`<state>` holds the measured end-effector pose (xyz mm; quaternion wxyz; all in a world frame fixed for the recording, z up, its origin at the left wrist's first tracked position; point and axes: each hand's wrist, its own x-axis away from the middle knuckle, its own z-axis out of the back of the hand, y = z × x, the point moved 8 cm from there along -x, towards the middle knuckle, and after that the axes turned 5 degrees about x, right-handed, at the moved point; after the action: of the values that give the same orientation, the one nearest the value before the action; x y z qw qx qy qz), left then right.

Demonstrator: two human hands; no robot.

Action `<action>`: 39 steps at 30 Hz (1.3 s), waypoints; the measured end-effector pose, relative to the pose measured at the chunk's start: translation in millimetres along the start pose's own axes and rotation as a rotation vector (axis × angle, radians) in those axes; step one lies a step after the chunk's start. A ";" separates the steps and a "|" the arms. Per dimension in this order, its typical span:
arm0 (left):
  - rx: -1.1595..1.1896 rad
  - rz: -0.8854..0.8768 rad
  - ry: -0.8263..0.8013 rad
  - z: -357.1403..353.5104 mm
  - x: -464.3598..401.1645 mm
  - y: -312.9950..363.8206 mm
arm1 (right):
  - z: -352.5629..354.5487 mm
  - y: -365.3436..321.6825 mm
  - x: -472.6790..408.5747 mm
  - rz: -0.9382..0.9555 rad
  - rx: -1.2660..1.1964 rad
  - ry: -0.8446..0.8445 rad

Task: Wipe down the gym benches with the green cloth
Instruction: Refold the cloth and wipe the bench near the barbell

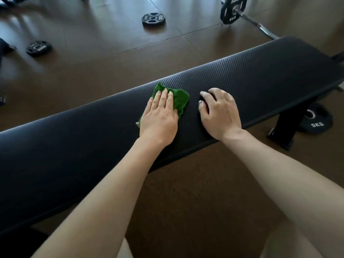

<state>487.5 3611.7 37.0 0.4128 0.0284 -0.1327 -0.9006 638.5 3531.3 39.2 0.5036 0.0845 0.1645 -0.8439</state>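
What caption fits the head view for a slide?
Left hand presses green cloth flat on black gym bench; right hand rests beside it.

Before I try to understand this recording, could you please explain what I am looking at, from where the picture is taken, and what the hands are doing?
There is no machine here. A person wears a camera on the head, so the single picture looks forward and down at that person's own two bare arms. In front lies a long black padded gym bench. The left hand presses a green cloth flat on the padding with straight fingers. The right hand rests on the bench beside it, fingers bent, holding nothing. On the brown floor behind lie loose weight plates and a barbell. Another plate, marked 5KG, lies under the bench.
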 end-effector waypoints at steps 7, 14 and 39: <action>-0.026 0.087 0.045 -11.4 42.3 35.0 | -2.5 8.0 -15.4 0.124 -0.070 -0.061; 0.008 0.228 0.028 -10.0 -41.1 42.2 | 3.1 81.4 -47.8 0.119 -0.062 -0.023; -0.009 0.111 0.012 -19.3 -119.3 85.2 | 6.7 87.4 -48.6 0.060 -0.174 0.062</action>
<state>631.7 3644.0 33.8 0.4629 0.0247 -0.1275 -0.8769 738.6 3530.4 43.6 0.5287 0.0713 0.2499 -0.8080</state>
